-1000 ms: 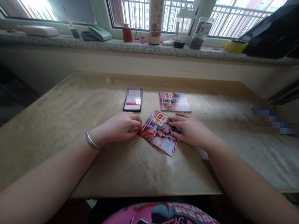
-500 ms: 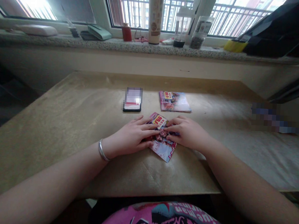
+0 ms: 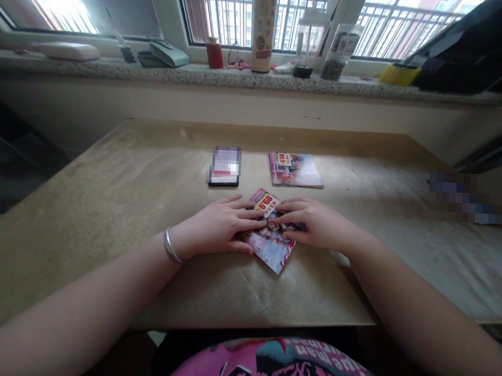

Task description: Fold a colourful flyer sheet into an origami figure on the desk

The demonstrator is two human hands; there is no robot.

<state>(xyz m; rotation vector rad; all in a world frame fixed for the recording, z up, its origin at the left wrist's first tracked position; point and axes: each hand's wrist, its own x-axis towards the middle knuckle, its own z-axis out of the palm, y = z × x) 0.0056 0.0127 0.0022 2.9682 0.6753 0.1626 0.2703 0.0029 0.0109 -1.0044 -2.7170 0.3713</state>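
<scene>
A colourful printed flyer [image 3: 272, 249] with a yellow-and-red price label lies slanted on the table in front of me. My left hand [image 3: 226, 226] rests flat on its left side, fingers stretched out, with a silver bangle on the wrist. From the right, my right hand [image 3: 316, 224] lies over the flyer's other edge, its fingers spread and touching the paper. Both hands partly cover the picture. Just behind them is a neat pile of similar flyers [image 3: 300, 171]. To its left a phone [image 3: 225, 167] lies face up, its screen blurred out.
A tan cover spreads over the table [image 3: 107, 203]. At the right lies a blurred-out long object [image 3: 469, 199]. Along the stone windowsill [image 3: 223, 79] stand a red bottle [image 3: 215, 54], a tall canister [image 3: 263, 31], clear containers [image 3: 336, 52] and a green case [image 3: 169, 54].
Both hands stay on the flyer, with only slight finger shifts; the right fingers sit a little farther from the left ones. The whole view has shifted slightly.
</scene>
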